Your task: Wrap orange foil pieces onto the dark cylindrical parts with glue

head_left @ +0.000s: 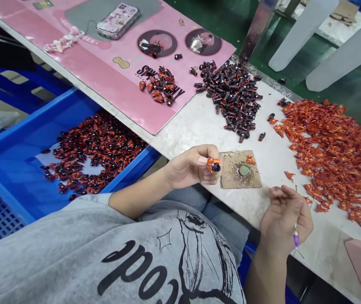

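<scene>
Pinching a small dark bullet-shaped piece [216,167] wrapped in crinkled orange foil [211,163], I feel almost no weight in my fingers, or so it looks from its size. Its dark body seems stiff and smooth, so it could slip, while the thin foil looks soft and easy to crease or tear. The firm body looks like the better place to take hold, leaving the loose foil free. The piece sits at the tips of my left hand [193,166], which is nearly closed, its fingers curled and its thumb pressing in, just off the table edge.

My right hand [283,221] is half curled around a slender tool with a purple grip [295,240], holding it lightly between the fingers, well apart from the piece. Between my hands lies a square brown pad [231,177] with a round metal disc [244,170] set in it and an orange scrap [250,159] at its edge.

Beyond that, a heap of dark pieces [231,95] and a wider drift of orange foil bits [329,156] cover the white table [323,249]. More pieces lie on a pink printed mat [180,71], near a phone in a decorated case [118,20]. To my left, a blue plastic crate [129,166] holds a spread of dark-and-red pieces [98,152].
</scene>
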Motion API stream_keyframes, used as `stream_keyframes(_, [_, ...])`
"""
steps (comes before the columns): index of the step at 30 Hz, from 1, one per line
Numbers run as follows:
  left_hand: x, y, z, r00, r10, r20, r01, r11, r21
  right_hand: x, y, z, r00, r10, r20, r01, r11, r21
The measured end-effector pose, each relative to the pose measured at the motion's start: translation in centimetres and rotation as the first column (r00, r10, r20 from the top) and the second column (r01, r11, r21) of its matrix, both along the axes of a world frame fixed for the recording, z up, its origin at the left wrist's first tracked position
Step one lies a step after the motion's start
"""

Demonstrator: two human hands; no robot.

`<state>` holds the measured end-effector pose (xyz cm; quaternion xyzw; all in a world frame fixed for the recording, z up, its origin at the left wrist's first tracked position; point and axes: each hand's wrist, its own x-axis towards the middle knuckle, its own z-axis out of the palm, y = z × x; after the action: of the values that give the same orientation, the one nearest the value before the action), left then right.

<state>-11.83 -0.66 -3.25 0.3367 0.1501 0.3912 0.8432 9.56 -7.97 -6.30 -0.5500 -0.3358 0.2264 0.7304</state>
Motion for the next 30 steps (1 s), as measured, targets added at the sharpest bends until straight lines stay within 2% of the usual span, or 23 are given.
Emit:
stream_keyframes(2, [-0.4,0.5,-0.2,0.995,0.05,-0.091,-0.043,0.996,0.077,0.2,0.1,0.0,1.0,-0.013,-0.028,0.013,1.0,-0.002])
stream_keyframes(4, [-1.4,1.6,-0.5,0.933,0.218,-0.285,-0.134,0.949,0.286,0.2,0.1,0.1,0.999,-0.014,-0.042,0.014,1.0,0.002])
stream_keyframes(5, [-2.3,2.4,-0.6,0.847,0.362,-0.389,-0.171,0.879,0.446,0.2,0.1,0.1,0.999,-0.012,-0.046,0.012,1.0,0.002])
stream_keyframes(6, [-3.3,3.4,-0.8,0.712,0.526,-0.465,-0.174,0.773,0.61,0.2,0.0,0.1,0.999,-0.007,-0.05,0.007,1.0,-0.001])
stream_keyframes(7, [-4.4,4.6,-0.9,0.548,0.681,-0.486,-0.144,0.649,0.747,0.2,0.0,0.2,0.999,-0.003,-0.054,0.003,1.0,-0.004])
stream_keyframes(8, [-5.6,5.8,-1.0,0.402,0.785,-0.47,-0.074,0.54,0.838,0.1,-0.1,0.2,0.998,0.001,-0.059,-0.002,1.0,-0.008])
stream_keyframes(9, [-6.9,7.0,-1.0,0.277,0.851,-0.447,-0.003,0.466,0.885,0.1,-0.2,0.3,0.998,0.006,-0.063,-0.006,1.0,-0.011])
stream_keyframes(10, [-8.0,8.2,-0.9,0.17,0.883,-0.438,0.054,0.435,0.899,0.0,-0.2,0.4,0.998,0.008,-0.067,-0.009,1.0,-0.012])
stream_keyframes(11, [-9.0,9.4,-0.8,0.075,0.895,-0.439,0.1,0.431,0.897,-0.1,-0.3,0.4,0.998,0.009,-0.068,-0.009,1.0,-0.01])
stream_keyframes(14, [-10.6,11.9,0.0,-0.125,0.885,-0.448,0.232,0.465,0.855,-0.1,-0.4,0.5,0.996,0.001,-0.084,-0.002,1.0,-0.009])
stream_keyframes(16, [-9.9,12.8,0.8,-0.174,0.896,-0.407,0.29,0.442,0.849,0.0,-0.5,0.4,0.994,0.003,-0.106,-0.004,1.0,-0.009])
stream_keyframes(17, [-9.0,13.0,1.2,-0.165,0.906,-0.39,0.319,0.423,0.848,0.0,-0.5,0.4,0.993,0.011,-0.115,-0.012,1.0,-0.01])
stream_keyframes(19, [-6.6,13.2,1.6,-0.097,0.909,-0.405,0.403,0.408,0.82,0.1,-0.6,0.3,0.992,0.038,-0.123,-0.04,0.999,-0.019])
stream_keyframes(21, [-3.8,13.1,1.7,-0.043,0.88,-0.473,0.519,0.424,0.742,0.1,-0.7,0.2,0.991,0.066,-0.115,-0.07,0.997,-0.03])
stream_keyframes(23, [-1.4,12.8,1.4,-0.078,0.851,-0.52,0.602,0.456,0.656,0.1,-0.8,0.2,0.99,0.087,-0.108,-0.091,0.995,-0.033])
stream_keyframes(25, [0.3,12.6,1.1,-0.156,0.834,-0.529,0.628,0.497,0.599,0.0,-0.9,0.2,0.99,0.098,-0.105,-0.101,0.995,-0.025])
stream_keyframes(27, [1.1,12.3,0.7,-0.204,0.827,-0.525,0.627,0.522,0.579,0.0,-0.9,0.2,0.99,0.1,-0.104,-0.102,0.995,-0.011])
stream_keyframes(30, [1.1,12.1,0.2,-0.204,0.829,-0.52,0.636,0.517,0.573,0.0,-0.9,0.0,0.988,0.097,-0.121,-0.094,0.995,0.027])
